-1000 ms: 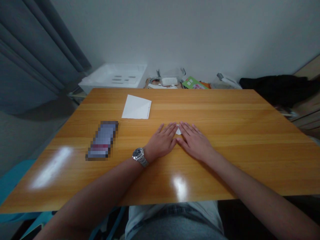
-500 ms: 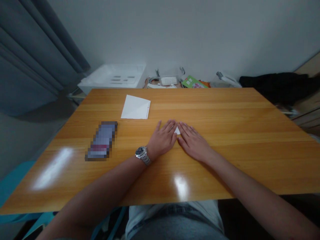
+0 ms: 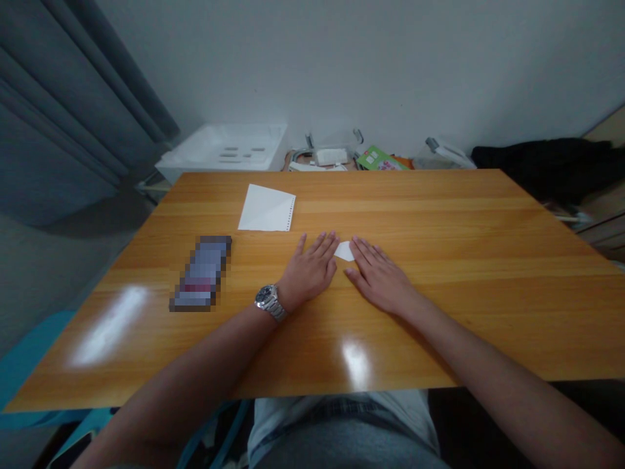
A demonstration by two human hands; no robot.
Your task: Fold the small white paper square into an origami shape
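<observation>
A small piece of white paper (image 3: 344,251) lies on the wooden table between my two hands, its outer parts hidden under my fingers. My left hand (image 3: 311,266), with a metal watch (image 3: 270,301) on its wrist, rests flat at the paper's left side, fingers stretched out and thumb side toward the paper. On the other side my right hand (image 3: 378,273) lies flat, its fingertips over the paper's right edge and the thumb apart from the fingers. Neither hand is closed around anything.
A white sheet with a perforated edge (image 3: 267,208) lies toward the back left. Nearer, on the left, is a blurred-out phone (image 3: 202,273). Behind the table (image 3: 463,221) stand a white plastic tray (image 3: 234,146), a green booklet (image 3: 378,158) and dark cloth (image 3: 541,163).
My left hand has slid left and slightly away from the right hand. More of the small paper shows between them. My right hand stays nearly in place.
</observation>
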